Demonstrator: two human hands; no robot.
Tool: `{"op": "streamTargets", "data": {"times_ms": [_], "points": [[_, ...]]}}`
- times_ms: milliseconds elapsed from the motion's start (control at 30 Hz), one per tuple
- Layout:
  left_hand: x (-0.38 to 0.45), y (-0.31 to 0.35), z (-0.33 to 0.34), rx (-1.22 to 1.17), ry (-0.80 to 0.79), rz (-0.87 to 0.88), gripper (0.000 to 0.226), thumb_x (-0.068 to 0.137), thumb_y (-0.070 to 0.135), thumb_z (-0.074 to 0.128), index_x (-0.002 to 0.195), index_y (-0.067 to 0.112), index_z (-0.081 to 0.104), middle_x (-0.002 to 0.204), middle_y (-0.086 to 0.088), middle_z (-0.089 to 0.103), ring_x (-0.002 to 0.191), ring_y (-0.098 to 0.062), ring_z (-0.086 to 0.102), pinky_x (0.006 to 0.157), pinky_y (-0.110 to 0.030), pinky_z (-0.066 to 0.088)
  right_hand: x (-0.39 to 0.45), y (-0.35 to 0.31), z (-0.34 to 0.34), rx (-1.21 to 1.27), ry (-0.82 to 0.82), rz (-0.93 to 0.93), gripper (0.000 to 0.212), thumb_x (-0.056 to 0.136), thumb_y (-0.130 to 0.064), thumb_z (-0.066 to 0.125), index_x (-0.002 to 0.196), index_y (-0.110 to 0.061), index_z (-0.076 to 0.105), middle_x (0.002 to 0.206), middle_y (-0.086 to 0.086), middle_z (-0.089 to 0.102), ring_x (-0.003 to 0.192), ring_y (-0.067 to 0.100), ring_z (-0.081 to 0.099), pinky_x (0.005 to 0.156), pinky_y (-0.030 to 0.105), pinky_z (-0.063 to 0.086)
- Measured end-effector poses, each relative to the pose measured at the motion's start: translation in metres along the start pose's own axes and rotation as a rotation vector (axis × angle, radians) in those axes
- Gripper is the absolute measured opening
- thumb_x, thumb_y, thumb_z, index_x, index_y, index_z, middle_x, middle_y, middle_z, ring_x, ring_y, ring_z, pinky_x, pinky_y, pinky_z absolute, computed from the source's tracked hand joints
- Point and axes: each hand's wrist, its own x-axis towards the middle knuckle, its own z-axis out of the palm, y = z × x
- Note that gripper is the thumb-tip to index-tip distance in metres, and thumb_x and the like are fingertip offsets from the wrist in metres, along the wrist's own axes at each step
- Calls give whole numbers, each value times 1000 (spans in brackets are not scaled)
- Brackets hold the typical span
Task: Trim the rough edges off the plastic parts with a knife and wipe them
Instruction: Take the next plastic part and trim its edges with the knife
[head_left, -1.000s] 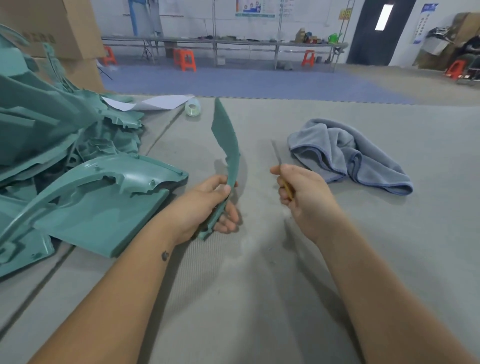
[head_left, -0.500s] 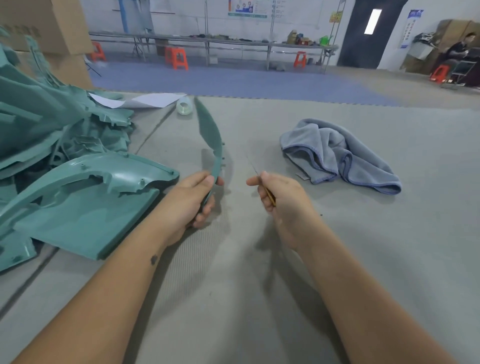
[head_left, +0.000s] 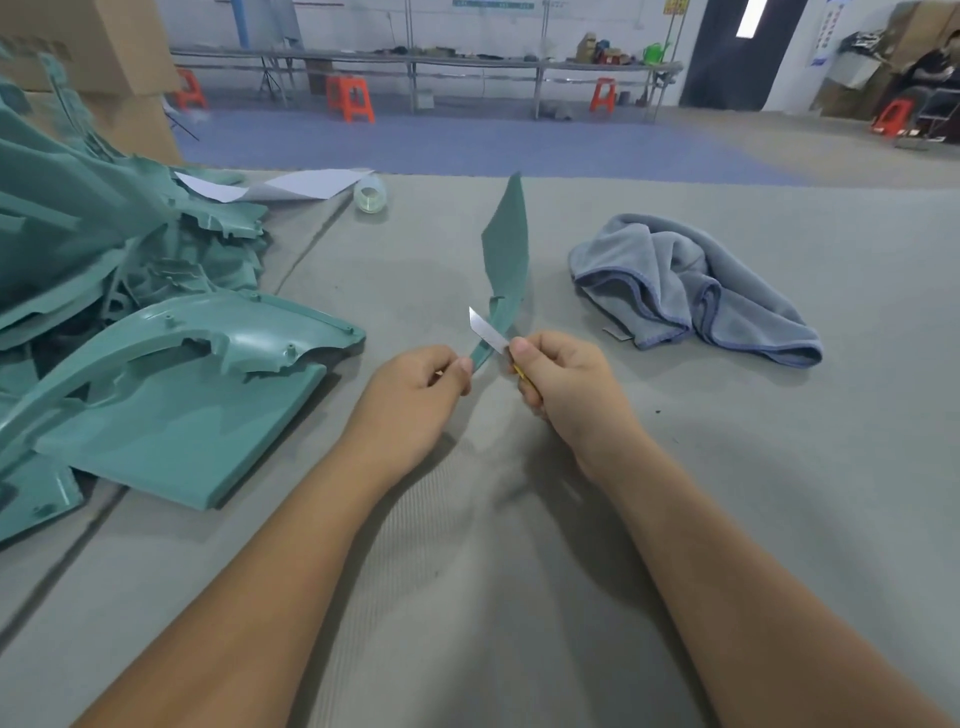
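Within the last half second the knife blade has swung in to meet the curved teal trim piece, held upright above the bench: left hand pinches its lower end, right hand grip wraps the knife handle; trimming looks begun, grey cloth waiting nearby

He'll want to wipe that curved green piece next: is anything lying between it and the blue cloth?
Nothing visible does. The curved teal plastic strip, pinched by the left hand, and the crumpled grey-blue cloth have only bare grey table mat between them.
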Motion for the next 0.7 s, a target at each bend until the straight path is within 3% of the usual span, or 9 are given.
{"op": "streamTargets", "data": {"times_ms": [100,233,433,567,700], "points": [[0,1,-3,-35,10,8,33,96,32,50,69,14,57,45,9,38,44,-6,33,51,-28,28,1,2,-1,-84,3,-14,29,98,-22,54,72,-12,60,50,-4,41,49,11,33,54,28,28],[-2,6,-7,-53,9,42,34,96,30,53,67,13,59,42,10,36,41,-6,32,45,-19,26,4,7,-1,-132,25,-59,33,96,-25,57,63,-20,57,53,-2,42,51,13,33,55,31,27],[-8,12,-16,-57,-107,70,32,95,26,56,66,14,60,42,10,32,41,-5,27,47,-22,21,13,11,-13,-38,169,-45,31,91,-28,58,61,-21,58,51,-7,44,56,16,37,58,34,30],[-9,12,-25,16,-217,79,31,95,30,55,69,15,62,50,6,35,48,-8,30,54,-27,24,20,12,-32,10,264,-34,32,97,-21,56,65,-17,52,49,-7,42,51,13,33,53,29,29],[-8,9,-34,117,-246,56,31,95,37,54,70,20,63,47,11,39,45,-3,32,55,-26,29,20,11,-31,182,209,13,33,99,-22,53,66,-19,54,52,-5,44,47,11,32,45,23,28]]}}
